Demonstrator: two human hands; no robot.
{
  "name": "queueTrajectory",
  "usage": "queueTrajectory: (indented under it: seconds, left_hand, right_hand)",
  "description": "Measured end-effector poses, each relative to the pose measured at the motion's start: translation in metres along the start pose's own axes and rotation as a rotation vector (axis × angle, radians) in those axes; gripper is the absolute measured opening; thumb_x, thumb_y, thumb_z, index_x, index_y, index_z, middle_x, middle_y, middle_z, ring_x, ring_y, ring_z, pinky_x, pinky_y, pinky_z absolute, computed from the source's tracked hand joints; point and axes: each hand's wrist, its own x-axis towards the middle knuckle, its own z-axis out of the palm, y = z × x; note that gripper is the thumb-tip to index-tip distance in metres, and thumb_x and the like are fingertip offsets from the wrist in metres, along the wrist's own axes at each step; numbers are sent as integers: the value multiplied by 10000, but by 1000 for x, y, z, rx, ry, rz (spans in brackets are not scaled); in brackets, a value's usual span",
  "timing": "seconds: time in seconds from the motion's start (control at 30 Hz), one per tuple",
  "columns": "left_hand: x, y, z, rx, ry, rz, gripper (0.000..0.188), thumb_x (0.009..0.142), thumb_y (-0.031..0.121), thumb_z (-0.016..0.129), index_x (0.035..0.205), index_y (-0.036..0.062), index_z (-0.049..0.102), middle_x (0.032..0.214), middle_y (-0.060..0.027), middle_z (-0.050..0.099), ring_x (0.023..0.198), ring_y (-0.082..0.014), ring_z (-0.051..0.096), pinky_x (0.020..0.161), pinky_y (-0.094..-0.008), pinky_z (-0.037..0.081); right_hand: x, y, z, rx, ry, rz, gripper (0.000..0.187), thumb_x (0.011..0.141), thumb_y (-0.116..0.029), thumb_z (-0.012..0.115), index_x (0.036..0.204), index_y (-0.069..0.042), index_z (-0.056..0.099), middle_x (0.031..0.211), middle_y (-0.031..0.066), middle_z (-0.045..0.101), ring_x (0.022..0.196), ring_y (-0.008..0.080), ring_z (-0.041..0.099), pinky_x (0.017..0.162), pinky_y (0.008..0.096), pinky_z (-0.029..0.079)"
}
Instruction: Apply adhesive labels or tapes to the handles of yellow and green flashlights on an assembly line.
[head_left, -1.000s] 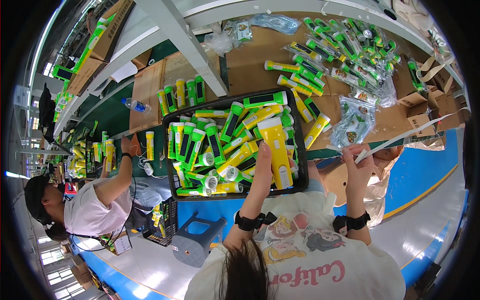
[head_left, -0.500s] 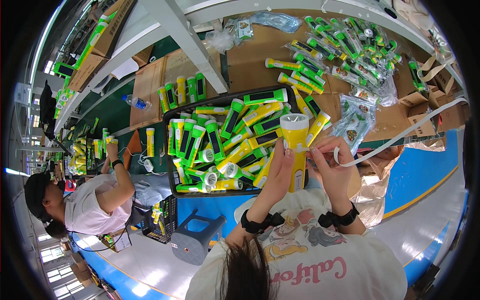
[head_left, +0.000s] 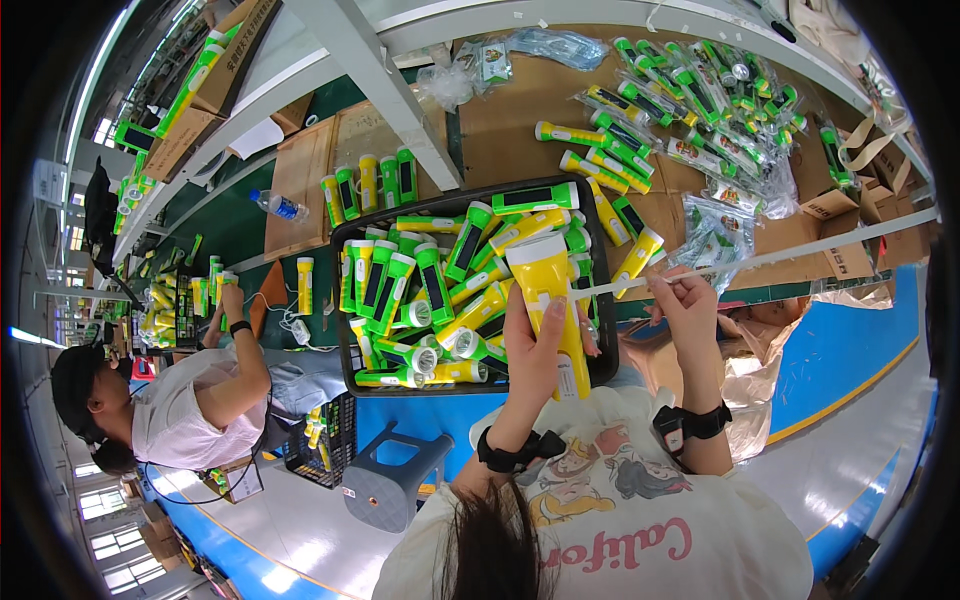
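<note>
A yellow flashlight [head_left: 546, 284] with a white head stands tilted in front of my chest. My left hand [head_left: 533, 352] is wrapped around its body, thumb along the near side. From the flashlight's side a narrow white strap [head_left: 800, 251] runs taut, up to the right, toward the shelf frame. My right hand [head_left: 688, 308] pinches this strap a short way from the flashlight, its other fingers curled. Whether the strap passes through the flashlight is hidden by the body and my left hand. Behind it, a black crate [head_left: 338, 300] holds many green and yellow flashlights.
Bagged flashlights [head_left: 700, 95] lie heaped at the back right, beside clear plastic bags [head_left: 715, 235]. Several flashlights [head_left: 367, 183] stand behind the crate. A grey post [head_left: 395, 95] rises there. A co-worker [head_left: 190, 395] sits at the left; a grey stool [head_left: 397, 478] stands between us.
My right hand has moved right, away from the flashlight, and the looped strap is now pulled straight. My left hand has shifted left and tilted the flashlight, turning its lens out of sight.
</note>
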Motion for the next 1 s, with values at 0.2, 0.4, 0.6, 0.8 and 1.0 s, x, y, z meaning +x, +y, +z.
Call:
queueTrajectory:
  seconds: [0.2,0.4,0.6,0.8,1.0]
  left_hand:
    - [14,-9,-13,16,25,-151,186,939,170,393,1042,21,434,745,-111,563,543,-178,568,525,-276,480]
    - [34,-44,-42,85,163,-148,152,920,156,457,1007,32,447,736,-89,570,555,-151,571,528,-271,476]
    - [32,-66,-77,125,280,-181,156,909,166,492,984,36,448,742,-76,576,558,-143,575,531,-276,480]
    - [25,-71,-84,221,308,-222,178,912,195,489,1010,46,491,805,-58,580,646,-132,576,566,-255,467]
    - [26,-81,-94,133,204,-221,170,919,156,479,1048,45,488,842,-17,571,708,-73,547,624,-227,447]
  right_hand:
    - [-6,4,8,165,-92,-138,396,831,-60,597,1171,2,403,831,91,570,623,78,552,510,193,462]
    - [-9,21,15,79,-346,204,634,819,-62,595,1353,-111,258,923,81,562,715,101,583,561,204,487]
    - [-7,30,37,34,-543,198,484,805,-82,636,1229,-68,404,867,31,548,676,51,529,557,192,442]
    - [3,50,75,-221,-555,-32,440,787,-68,651,1171,-27,441,832,35,566,639,62,555,550,173,427]
    - [10,55,94,-206,-446,-154,105,829,-62,592,896,14,563,719,30,598,613,57,564,538,181,427]
